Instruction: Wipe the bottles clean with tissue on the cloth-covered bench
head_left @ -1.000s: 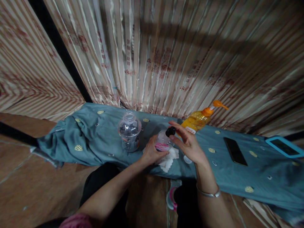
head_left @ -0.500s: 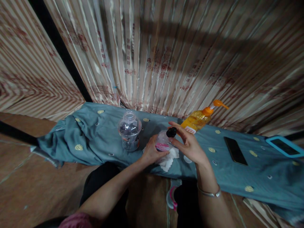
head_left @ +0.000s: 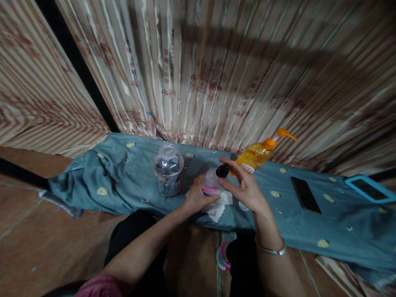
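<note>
My left hand (head_left: 196, 197) is closed round the body of a small clear bottle (head_left: 211, 176) with pink on its lower part. Thumb and fingers of my right hand (head_left: 247, 185) are closed on the bottle's black cap (head_left: 222, 170). The cap is on the bottle's top, which tilts a little to the right. Below the bottle lies a crumpled white tissue (head_left: 217, 211), partly covered by my left hand. A small clear round piece (head_left: 243, 206) lies beside my right wrist, partly hidden.
On the blue-green cloth (head_left: 126, 181) stands a clear plastic cup with a domed lid (head_left: 168, 173), to the left. Behind my right hand is an orange pump bottle (head_left: 255, 154). A black phone (head_left: 305, 194) and a blue-framed tablet (head_left: 369, 189) lie right. A striped curtain (head_left: 198, 82) hangs behind.
Both hands keep their hold on the bottle and its cap. Only a very slight shift of the whole view shows.
</note>
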